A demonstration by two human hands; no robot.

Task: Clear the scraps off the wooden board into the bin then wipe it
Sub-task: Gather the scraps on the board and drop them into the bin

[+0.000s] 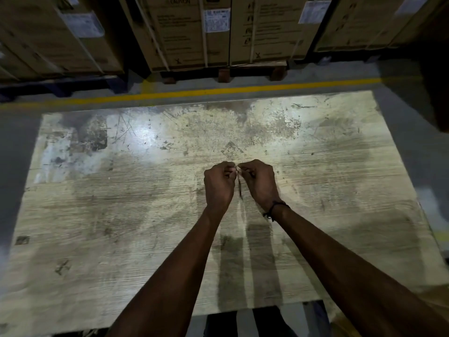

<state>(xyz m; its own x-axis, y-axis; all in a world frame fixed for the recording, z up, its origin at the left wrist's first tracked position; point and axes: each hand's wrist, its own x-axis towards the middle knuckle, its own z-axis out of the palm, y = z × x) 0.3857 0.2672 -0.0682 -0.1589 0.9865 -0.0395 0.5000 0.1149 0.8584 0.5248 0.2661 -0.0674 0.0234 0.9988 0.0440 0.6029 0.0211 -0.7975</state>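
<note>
1. wooden board [121, 215] filled most of the view, far edge at 12 o'clock along a yellow floor line [194, 93], near edge at 6; surface open all round the hands.
2. board was flat, grained, scratched and stained, glare patch toward 11 o'clock; cardboard boxes [189, 32] on pallets stood beyond it at 12.
3. left hand [218, 184] and right hand [260, 182] met just above board centre, fingers curled narrow, pinching a thin strip-like scrap [240, 188] between them; blurred, material unclear.
4. black band [275, 210] on right wrist.
</note>
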